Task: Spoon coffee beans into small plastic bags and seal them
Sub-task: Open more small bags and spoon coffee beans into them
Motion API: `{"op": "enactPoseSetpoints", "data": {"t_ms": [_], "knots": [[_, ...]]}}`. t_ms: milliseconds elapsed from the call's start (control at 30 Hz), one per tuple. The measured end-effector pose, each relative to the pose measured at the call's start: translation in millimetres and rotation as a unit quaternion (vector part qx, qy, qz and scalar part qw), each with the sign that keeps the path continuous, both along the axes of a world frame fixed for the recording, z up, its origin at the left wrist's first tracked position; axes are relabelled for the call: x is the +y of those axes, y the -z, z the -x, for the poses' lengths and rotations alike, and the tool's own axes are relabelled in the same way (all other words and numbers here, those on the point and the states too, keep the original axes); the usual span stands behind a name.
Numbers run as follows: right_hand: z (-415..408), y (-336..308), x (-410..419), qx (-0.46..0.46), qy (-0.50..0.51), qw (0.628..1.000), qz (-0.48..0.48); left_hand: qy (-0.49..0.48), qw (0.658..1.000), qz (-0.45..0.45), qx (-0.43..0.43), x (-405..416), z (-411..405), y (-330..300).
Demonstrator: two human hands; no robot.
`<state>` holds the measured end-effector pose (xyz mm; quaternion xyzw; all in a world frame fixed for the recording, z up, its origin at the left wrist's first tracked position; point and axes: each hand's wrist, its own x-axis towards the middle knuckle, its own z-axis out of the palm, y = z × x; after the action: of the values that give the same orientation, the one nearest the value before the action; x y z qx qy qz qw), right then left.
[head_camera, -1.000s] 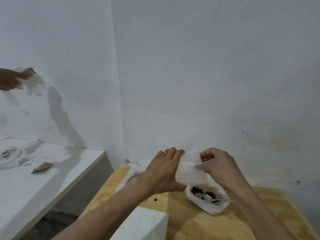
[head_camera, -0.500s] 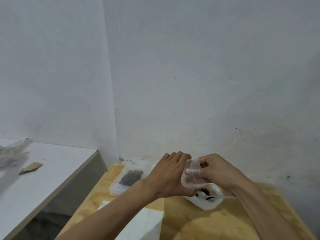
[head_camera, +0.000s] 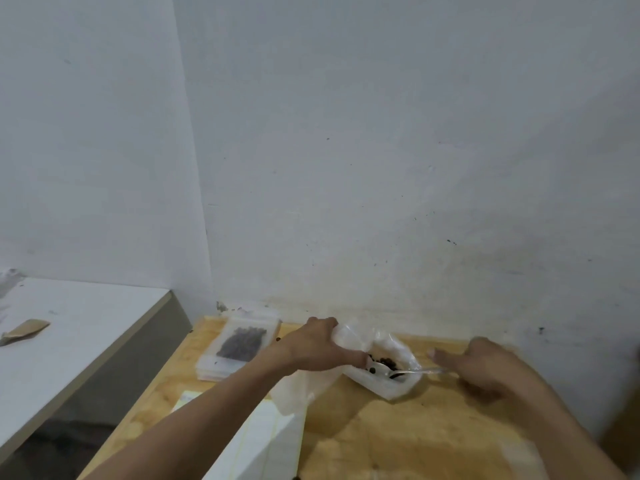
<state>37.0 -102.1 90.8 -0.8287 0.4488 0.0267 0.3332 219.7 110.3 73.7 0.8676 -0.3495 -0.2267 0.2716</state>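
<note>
Step in hand, as judged: the gap between opening a bag and loading it; the scoop has not yet been taken.

Left hand (head_camera: 317, 344) is held over the back of the wooden table (head_camera: 398, 434), fingers curled round the top of a small clear plastic bag (head_camera: 349, 341). The bag looks thin, limp and crinkled, and appears empty.

Right hand (head_camera: 485, 362) is blurred; fingers are stretched toward the handle of a metal spoon (head_camera: 415, 371), near its end. Whether the handle is already touched cannot be told; nothing is seen gripped.

The spoon's bowl lies in an open white pouch (head_camera: 388, 382), soft-walled and slumped on the table between the hands. Dark coffee beans (head_camera: 382, 361) are seen inside it, small, rounded, matte; few remain in view.

Next move, as judged: the thin handle must be pinched, the bowl dragged through the beans, and the load carried level to the bag mouth, which must be held agape by the left hand. Flimsy film is likely to collapse; beans will roll if spilled.

A filled flat bag (head_camera: 240, 344), clear with a dark mass of beans, lies atop a stack at the table's back left. A white block (head_camera: 263, 441) sits at the near edge. A brown packet (head_camera: 24, 332) lies on the adjoining white counter (head_camera: 86, 323).
</note>
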Motion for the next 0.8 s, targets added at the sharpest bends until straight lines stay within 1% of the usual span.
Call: {"op": "enactPoseSetpoints", "data": {"t_ms": [33,67,100,167,233,300,367,433,500,533,567,633,733,800], "knots": [[3.6,7.2,1.3,-0.036,0.007,0.996,-0.083,-0.013,0.999,0.005,0.047,-1.5,-0.9,1.2],[6.3,11.9,3.7,-0.075,0.002,0.988,-0.137,-0.021,0.996,0.015,0.082,-2.7,-2.3,3.2],[7.2,15.7,3.5,-0.111,-0.009,0.981,-0.157,-0.023,0.994,0.027,0.103,-3.9,-3.7,5.3],[3.5,17.1,6.2,-0.189,-0.018,0.973,-0.129,-0.024,0.989,0.055,0.132,-4.2,-4.0,7.2],[-2.0,16.0,9.8,-0.262,-0.004,0.962,-0.075,-0.023,0.984,0.078,0.160,-2.8,-3.8,7.6],[-5.2,13.5,13.3,-0.293,-0.004,0.956,0.029,-0.029,0.982,0.077,0.171,-1.4,-2.4,5.7],[-5.7,9.2,15.4,-0.283,-0.031,0.944,0.167,-0.055,0.984,0.067,0.157,-1.4,-1.4,4.6],[-3.8,4.2,17.8,-0.243,-0.043,0.926,0.285,-0.067,0.983,0.074,0.153,-3.2,-1.3,5.4],[-3.4,3.4,21.8,-0.200,-0.039,0.913,0.352,-0.059,0.981,0.096,0.161,-6.2,0.8,5.8],[-4.3,5.9,24.4,-0.182,-0.034,0.913,0.365,-0.054,0.980,0.110,0.159,-7.9,3.1,5.3],[-5.6,11.2,25.9,-0.174,-0.022,0.916,0.362,-0.048,0.979,0.125,0.152,-10.5,5.3,4.9],[-6.7,26.9,24.8,-0.195,0.023,0.929,0.313,-0.028,0.980,0.145,0.134,-17.2,10.6,4.1],[-4.2,48.8,22.7,-0.257,0.109,0.944,0.175,0.018,0.979,0.153,0.130,-24.9,17.2,0.7],[-3.7,59.5,24.6,-0.274,0.153,0.945,0.096,0.017,0.981,0.150,0.125,-25.8,16.7,0.2]]}}
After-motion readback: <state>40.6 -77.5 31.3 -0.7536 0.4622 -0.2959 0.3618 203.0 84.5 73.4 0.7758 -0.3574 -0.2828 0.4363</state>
